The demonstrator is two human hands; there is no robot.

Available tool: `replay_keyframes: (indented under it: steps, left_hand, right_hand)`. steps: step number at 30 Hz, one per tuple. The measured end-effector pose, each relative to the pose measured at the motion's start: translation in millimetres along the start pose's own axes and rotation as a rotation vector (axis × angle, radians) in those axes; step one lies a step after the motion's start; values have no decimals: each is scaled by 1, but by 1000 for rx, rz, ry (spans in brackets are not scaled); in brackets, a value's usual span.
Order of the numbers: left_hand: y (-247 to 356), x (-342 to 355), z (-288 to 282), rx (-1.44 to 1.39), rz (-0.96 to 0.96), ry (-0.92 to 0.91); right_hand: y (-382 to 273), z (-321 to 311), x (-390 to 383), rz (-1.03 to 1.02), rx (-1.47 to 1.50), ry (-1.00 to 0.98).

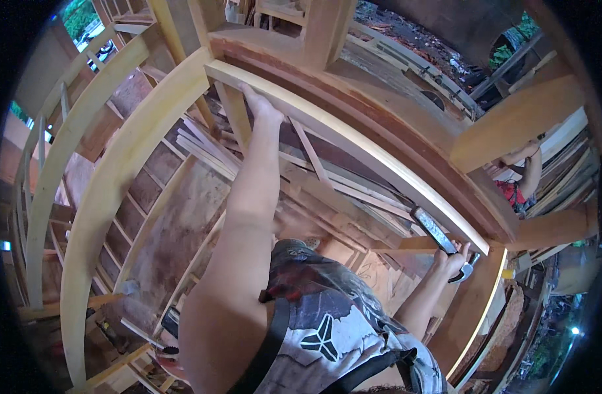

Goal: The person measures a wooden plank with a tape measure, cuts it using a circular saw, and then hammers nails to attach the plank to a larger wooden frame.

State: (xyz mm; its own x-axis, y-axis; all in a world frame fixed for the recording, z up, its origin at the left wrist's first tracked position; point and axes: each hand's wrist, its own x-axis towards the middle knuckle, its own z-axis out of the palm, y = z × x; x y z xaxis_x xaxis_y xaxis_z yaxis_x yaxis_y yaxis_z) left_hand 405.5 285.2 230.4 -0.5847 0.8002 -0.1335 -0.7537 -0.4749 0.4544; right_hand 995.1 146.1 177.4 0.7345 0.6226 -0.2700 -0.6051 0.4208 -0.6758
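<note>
Two bare hands at a long, pale wooden plank (353, 143), its edge smooth and squared.
The plank lies along the near side of a rough, reddish-brown beam (396, 148), between broad, bowed, yellowish timbers (107, 180). The person's left hand (260, 105) meets the plank near its left end; how far those fingers are curled cannot be told. The right hand (450, 261) is closed around a hammer (432, 228), dark-handled with a curved metal head, just beside the plank's right end.
</note>
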Motion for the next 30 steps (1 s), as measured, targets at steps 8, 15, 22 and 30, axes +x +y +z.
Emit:
replay_keyframes:
  steps: [8,15,22,30]
  left_hand:
    - [17,2,-30,-244,-56,183]
    - [-59,-84,42,229,68,-287]
    - [-133,-182,80,23,-120,-212]
    - [-132,-198,104,165,-43,-74]
  right_hand:
    - [4,-3,-4,19,47,24]
    - [-1,19,-29,14,81,53]
    - [-22,21,-61,17,219,327]
    - [-25,18,-58,-67,-35,314]
